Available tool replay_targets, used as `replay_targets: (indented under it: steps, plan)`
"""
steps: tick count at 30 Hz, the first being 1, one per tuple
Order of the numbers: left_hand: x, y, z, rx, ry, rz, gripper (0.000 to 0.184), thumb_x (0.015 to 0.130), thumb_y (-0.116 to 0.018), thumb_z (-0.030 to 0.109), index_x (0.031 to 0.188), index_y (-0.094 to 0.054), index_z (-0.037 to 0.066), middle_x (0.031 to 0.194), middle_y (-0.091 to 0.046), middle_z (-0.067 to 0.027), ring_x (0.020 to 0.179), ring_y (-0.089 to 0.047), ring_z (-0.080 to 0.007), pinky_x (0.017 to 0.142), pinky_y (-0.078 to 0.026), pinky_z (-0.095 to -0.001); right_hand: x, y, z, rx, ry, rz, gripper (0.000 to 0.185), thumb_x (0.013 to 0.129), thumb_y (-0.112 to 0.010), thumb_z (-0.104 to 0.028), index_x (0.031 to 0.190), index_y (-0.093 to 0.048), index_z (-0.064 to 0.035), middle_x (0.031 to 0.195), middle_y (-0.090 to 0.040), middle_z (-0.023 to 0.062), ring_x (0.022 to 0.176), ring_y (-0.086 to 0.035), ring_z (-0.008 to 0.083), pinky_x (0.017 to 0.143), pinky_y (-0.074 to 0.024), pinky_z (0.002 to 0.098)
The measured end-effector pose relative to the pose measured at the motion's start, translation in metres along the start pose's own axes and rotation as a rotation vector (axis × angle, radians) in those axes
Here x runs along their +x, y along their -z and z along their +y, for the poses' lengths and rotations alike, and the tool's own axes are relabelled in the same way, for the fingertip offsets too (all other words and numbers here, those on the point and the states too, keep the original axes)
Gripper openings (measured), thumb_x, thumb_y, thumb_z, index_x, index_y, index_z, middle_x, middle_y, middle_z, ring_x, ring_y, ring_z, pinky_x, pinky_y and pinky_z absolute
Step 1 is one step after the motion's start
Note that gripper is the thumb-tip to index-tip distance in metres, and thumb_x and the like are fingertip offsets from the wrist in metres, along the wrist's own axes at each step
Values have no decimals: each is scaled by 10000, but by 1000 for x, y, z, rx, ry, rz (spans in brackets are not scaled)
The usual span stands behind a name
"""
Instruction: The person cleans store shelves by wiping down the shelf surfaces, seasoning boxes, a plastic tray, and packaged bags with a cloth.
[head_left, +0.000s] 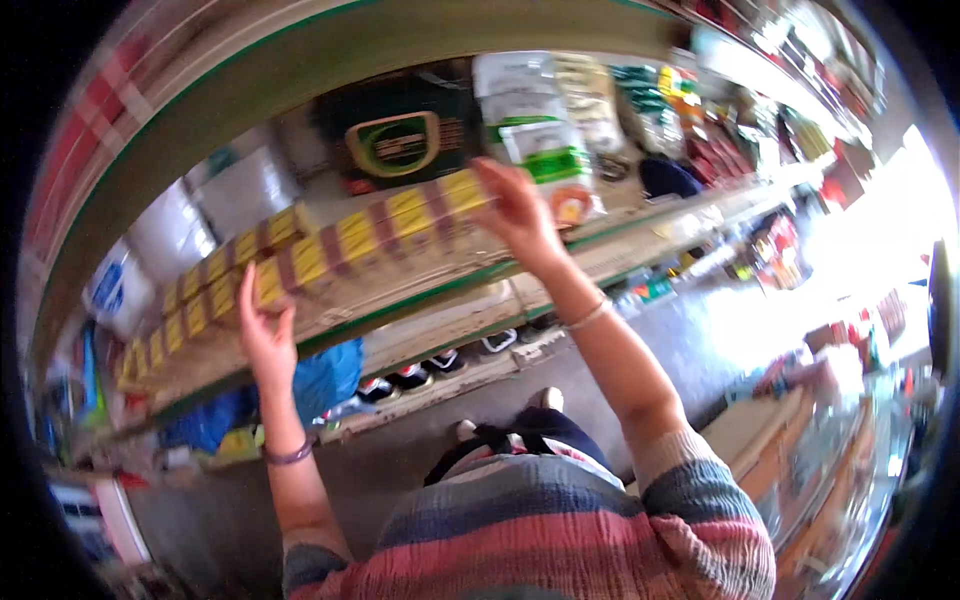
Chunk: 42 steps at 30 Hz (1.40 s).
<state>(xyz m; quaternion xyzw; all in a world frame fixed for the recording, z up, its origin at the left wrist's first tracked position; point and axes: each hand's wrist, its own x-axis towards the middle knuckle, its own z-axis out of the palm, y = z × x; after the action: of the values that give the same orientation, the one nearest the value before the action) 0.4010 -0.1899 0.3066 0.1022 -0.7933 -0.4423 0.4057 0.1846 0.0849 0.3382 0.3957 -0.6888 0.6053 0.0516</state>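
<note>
A long row of small yellow-and-purple boxes (357,235) runs along the front of the shelf, with a shorter second row (247,245) behind it on the left. My right hand (518,213) is at the right end of the front row, fingers bent around the last box and slightly blurred. Against the front side of that row, left of its middle, is my left hand (268,340). Its fingers are stretched upward, the thumb apart; whether it presses on the boxes I cannot tell.
A dark green box (395,135) and white-green packets (545,145) stand behind the row. Clear plastic-wrapped packs (175,232) are at the back left. Shoes (410,377) and a blue bag (330,378) sit on the lower level. A glass-topped counter (820,470) is behind on the right.
</note>
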Motion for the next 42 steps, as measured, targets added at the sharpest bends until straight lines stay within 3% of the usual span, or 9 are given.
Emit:
replay_targets:
  steps: [4, 11, 19, 24, 27, 30, 35, 39, 42]
  plan:
    - [3, -5, 3, 165, 23, -14, 525, 817, -504, -91, 1300, -426, 100, 1042, -569, -44, 789, -519, -98, 730, -423, -226, -6, -5, 31, 93, -66, 2, 606, 745, -697, -106, 1284, -426, -50, 1091, -474, 97, 1034, -504, 170, 851, -451, 282]
    - [-19, -24, 41, 787, -263, 191, 395, 836, -567, 79, 1219, -485, 33, 1241, -490, -141, 1094, -491, -306, 912, -398, -395, -1, 118, 34, -450, -88, 115, 425, 704, -691, -201, 1094, -577, -75, 955, -578, 163, 928, -547, 314, 806, -458, 381]
    - [-13, -129, 165, -3, -702, 95, 367, 888, -370, 271, 607, -477, 61, 619, -507, -64, 580, -552, -198, 978, -287, -592, 16, 297, 102, -1414, -340, -38, 363, 668, -668, -300, 945, -602, -74, 989, -594, 151, 999, -533, 319, 847, -418, 415]
    - [-32, -217, 242, -1035, -721, -335, 390, 854, -499, 348, 569, -529, 84, 649, -593, -41, 561, -594, -150, 966, -349, -465, 20, 333, 150, -1115, -228, -23, 315, 676, -646, -239, 910, -614, -31, 967, -602, 188, 887, -582, 331, 807, -452, 403]
    - [-22, -282, 302, -1687, -723, -505, 282, 856, -534, 135, 617, -540, -13, 568, -522, -94, 564, -576, -174, 512, -490, -329, 25, 350, 135, -442, -225, 263, 325, 711, -604, -176, 985, -604, 1, 972, -618, 165, 862, -598, 307, 806, -462, 384]
    - [-10, -298, 313, -1704, -654, -882, 361, 845, -541, 72, 490, -474, 58, 538, -504, -45, 443, -502, -148, 780, -555, -361, 9, 375, 128, 630, -325, 349, 377, 761, -569, -142, 1105, -550, 11, 1045, -602, 135, 938, -585, 276, 866, -449, 390]
    - [-46, -293, 326, -1673, -14, -1043, 385, 860, -490, 34, 477, -452, 57, 536, -488, -46, 452, -503, -135, 797, -555, -350, -72, 369, 103, 1033, -453, 1, 536, 796, -499, -238, 1249, -411, 35, 1240, -485, 182, 1134, -483, 298, 998, -360, 410]
    - [-7, -286, 336, -942, 1468, -2009, 363, 853, -504, 37, 491, -482, 55, 549, -497, -49, 516, -550, -148, 798, -554, -347, -114, 315, 89, 774, -919, -250, 519, 710, -537, -90, 1203, -465, 54, 1136, -553, 145, 1032, -534, 224, 910, -421, 305]
    - [-26, -268, 322, -1021, 1462, -1978, 351, 850, -509, 42, 499, -489, 56, 557, -508, -52, 530, -559, -154, 801, -549, -347, -162, 280, 132, 674, -1177, -244, 382, 778, -521, -56, 1151, -532, 25, 1009, -605, 123, 860, -589, 179, 776, -476, 270]
